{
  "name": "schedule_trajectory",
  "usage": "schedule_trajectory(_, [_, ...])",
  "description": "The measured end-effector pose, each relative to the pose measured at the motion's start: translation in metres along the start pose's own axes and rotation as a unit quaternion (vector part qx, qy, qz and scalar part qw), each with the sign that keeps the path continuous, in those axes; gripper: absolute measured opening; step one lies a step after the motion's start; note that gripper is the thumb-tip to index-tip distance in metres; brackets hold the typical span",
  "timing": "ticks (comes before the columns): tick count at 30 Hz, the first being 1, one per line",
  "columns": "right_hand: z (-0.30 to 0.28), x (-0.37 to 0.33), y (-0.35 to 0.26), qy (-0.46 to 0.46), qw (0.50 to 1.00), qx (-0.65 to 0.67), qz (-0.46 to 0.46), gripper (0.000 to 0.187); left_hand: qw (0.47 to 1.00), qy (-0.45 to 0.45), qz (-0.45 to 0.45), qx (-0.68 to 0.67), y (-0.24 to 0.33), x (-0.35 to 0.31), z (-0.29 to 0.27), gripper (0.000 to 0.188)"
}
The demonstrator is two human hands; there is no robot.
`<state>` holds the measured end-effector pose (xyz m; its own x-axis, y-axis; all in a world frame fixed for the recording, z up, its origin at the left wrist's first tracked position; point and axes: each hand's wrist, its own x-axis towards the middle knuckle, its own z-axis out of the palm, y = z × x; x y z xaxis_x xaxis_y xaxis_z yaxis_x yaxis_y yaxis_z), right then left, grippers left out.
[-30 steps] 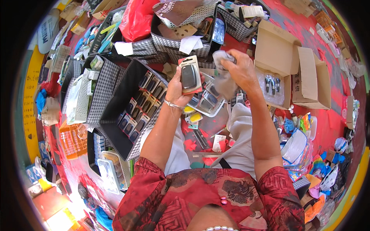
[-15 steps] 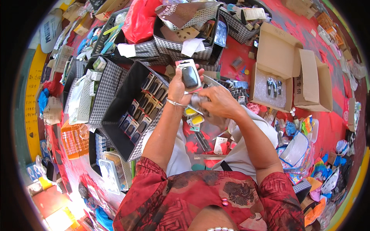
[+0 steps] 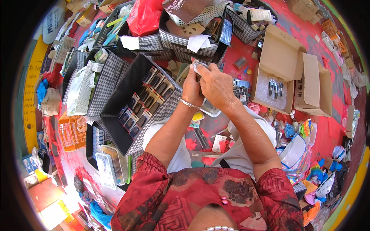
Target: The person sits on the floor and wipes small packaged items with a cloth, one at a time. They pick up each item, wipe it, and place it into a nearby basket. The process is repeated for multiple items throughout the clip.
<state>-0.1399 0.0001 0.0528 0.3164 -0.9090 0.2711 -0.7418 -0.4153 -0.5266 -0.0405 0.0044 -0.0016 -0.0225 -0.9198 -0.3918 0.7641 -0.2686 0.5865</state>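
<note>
My left hand point(image 3: 192, 89) is closed around a carded blister pack point(image 3: 194, 60); only its top edge shows above my fingers. Pressed against the pack from the right is my right hand point(image 3: 217, 85), its fingers bent over a greyish crumpled cloth point(image 3: 201, 66). Most of the cloth and the pack's front are hidden by my hands. Left of my hands, a black-lined houndstooth box point(image 3: 120, 101) lies tilted, with rows of similar packs point(image 3: 148, 101) holding dark oval items inside. Below my hands is a clear plastic container point(image 3: 211, 109), partly covered.
Houndstooth bins point(image 3: 189, 49) filled with goods stand at the far side, near a red plastic bag point(image 3: 144, 17). An open cardboard box point(image 3: 266, 98) at right holds several dark brushes on bubble wrap. An orange basket point(image 3: 72, 133) sits left; mixed packages lie at lower right.
The blister pack has turned from facing up to edge-on. My right hand has risen from below it with the cloth and now meets it at the top, beside my left hand.
</note>
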Motion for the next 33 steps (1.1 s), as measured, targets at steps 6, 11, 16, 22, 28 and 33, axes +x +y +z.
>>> schedule_trajectory(6, [-0.007,-0.016,-0.006,-0.067,0.987,-0.079,-0.127,0.027,0.998,0.03,-0.031,-0.042,0.016,0.016,-0.023,0.04])
schedule_trajectory(11, [-0.033,-0.03,0.009,-0.175,0.978,-0.059,-0.102,0.023,0.998,0.047,-0.011,-0.049,0.017,0.022,-0.029,0.034])
schedule_trajectory(16, [-0.044,-0.021,0.024,-0.021,0.999,0.045,-0.015,0.018,0.996,0.04,-0.024,-0.074,0.023,0.02,-0.022,0.036])
schedule_trajectory(22, [-0.002,-0.023,0.002,-0.012,0.992,0.038,-0.116,0.02,0.984,-0.073,-0.078,-0.14,0.025,0.017,-0.017,0.054])
schedule_trajectory(28, [-0.018,-0.021,0.037,-0.006,0.995,-0.082,-0.062,0.011,0.966,-0.093,-0.117,-0.213,0.035,0.013,-0.025,0.047])
schedule_trajectory(33, [-0.043,-0.003,0.045,0.126,0.989,-0.062,0.048,0.01,0.967,-0.066,-0.128,-0.211,0.031,0.015,-0.023,0.04])
